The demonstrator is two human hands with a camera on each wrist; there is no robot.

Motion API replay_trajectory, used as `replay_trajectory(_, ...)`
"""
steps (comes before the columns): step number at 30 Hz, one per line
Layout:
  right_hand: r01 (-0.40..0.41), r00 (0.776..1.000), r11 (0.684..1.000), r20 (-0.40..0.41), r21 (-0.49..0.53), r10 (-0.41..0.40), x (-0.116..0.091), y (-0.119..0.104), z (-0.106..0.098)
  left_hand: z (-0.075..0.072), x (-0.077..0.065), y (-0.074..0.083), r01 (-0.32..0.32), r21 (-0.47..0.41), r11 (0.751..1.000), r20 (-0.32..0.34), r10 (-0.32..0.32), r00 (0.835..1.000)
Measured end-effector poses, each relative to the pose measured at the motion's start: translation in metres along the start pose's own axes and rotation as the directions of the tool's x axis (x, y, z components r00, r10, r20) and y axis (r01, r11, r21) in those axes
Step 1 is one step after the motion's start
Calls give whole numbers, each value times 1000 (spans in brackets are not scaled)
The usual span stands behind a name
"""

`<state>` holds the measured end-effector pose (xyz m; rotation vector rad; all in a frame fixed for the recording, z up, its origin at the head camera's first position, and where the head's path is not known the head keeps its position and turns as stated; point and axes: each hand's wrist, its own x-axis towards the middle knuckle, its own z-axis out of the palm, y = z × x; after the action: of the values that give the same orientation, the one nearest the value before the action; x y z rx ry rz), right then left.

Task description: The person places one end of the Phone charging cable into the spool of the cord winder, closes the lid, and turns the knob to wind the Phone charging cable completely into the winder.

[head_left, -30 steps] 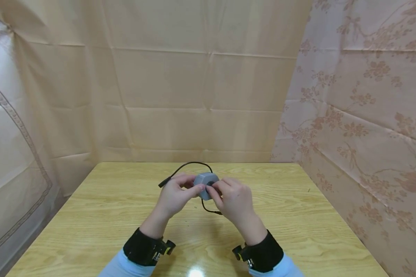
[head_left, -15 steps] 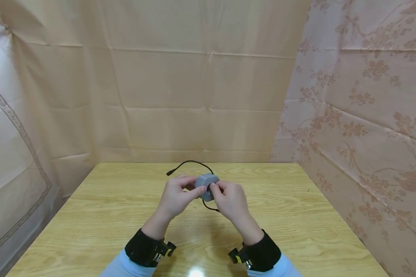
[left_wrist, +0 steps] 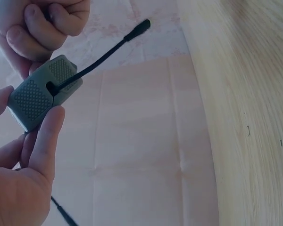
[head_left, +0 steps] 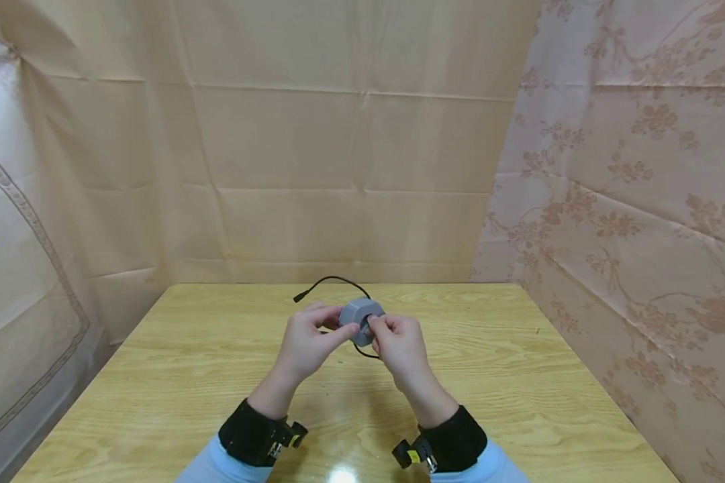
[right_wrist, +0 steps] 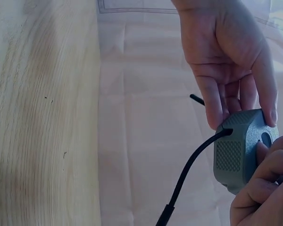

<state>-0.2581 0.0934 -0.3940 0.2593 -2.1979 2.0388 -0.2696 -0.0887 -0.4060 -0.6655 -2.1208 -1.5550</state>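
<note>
A grey faceted case [head_left: 353, 310] with dimpled sides is held up above the table. Black cable [head_left: 332, 278] comes out of it on two sides; in the left wrist view the upper cable [left_wrist: 104, 57] leaves a slot and ends in a thicker plug. My left hand [head_left: 304, 342] grips the case between thumb and fingers from the left. At the round opening in its face, my right hand [head_left: 403, 352] pinches with thumb and curled fingers; these hide what lies in the opening. The right wrist view shows the case [right_wrist: 238, 150] with both hands around it.
The wooden table [head_left: 175, 376] lies beneath, with a few tiny dark specks. A beige curtain [head_left: 338, 168] hangs behind it, and a floral cloth [head_left: 628, 221] at the right. Each wrist wears a black band.
The upper cable's free end has swung right and upward, and the lower end has drawn in behind my right hand. My right fingers have shifted slightly on the case's face; the left grip stays.
</note>
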Motion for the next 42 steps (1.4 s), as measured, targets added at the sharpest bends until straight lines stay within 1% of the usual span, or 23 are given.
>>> replay_trajectory(5,24,1000,999,6,-35,-24,0,0,-1,-4,1,0,60,-20,998,32,-59,998)
replay_trajectory(10,91,996,990,-8,-109,-93,-1,3,-4,-6,1,1,73,-15,997,30,-73,997)
replay_trajectory(16,180,982,967,-21,-178,-186,-1,2,-8,-9,2,0,76,4,997,33,-76,997)
replay_trajectory(18,219,974,958,-23,-186,-227,0,1,-11,-10,2,0,78,-1,997,32,-78,996)
replay_trajectory(20,272,959,944,-21,-188,-281,2,-1,-15,-12,2,-1,79,-12,997,30,-79,996)
replay_trajectory(22,333,939,923,-17,-193,-343,3,-3,-19,-13,3,0,81,-29,996,28,-80,996)
replay_trajectory(24,396,914,895,-9,-205,-406,4,-6,-24,-14,3,-1,79,-41,996,28,-78,997)
replay_trajectory(27,483,868,839,11,-253,-496,4,-10,-30,-15,4,0,82,-60,995,30,-80,996)
replay_trajectory(30,552,818,763,40,-336,-575,3,-16,-35,-16,4,-1,93,-78,993,32,-91,995)
replay_trajectory(32,595,777,697,65,-400,-626,3,-19,-38,-16,4,-1,103,-91,991,36,-100,994)
replay_trajectory(34,635,732,625,93,-454,-675,3,-21,-41,-17,4,-1,115,-104,988,43,-111,993)
replay_trajectory(37,690,656,513,143,-510,-741,3,-23,-45,-18,4,0,131,-123,984,54,-125,991)
replay_trajectory(39,719,612,452,173,-529,-772,4,-24,-47,-18,4,0,140,-133,981,58,-134,989)
replay_trajectory(42,751,559,368,230,-549,-797,6,-25,-50,-19,4,1,154,-145,977,61,-146,987)
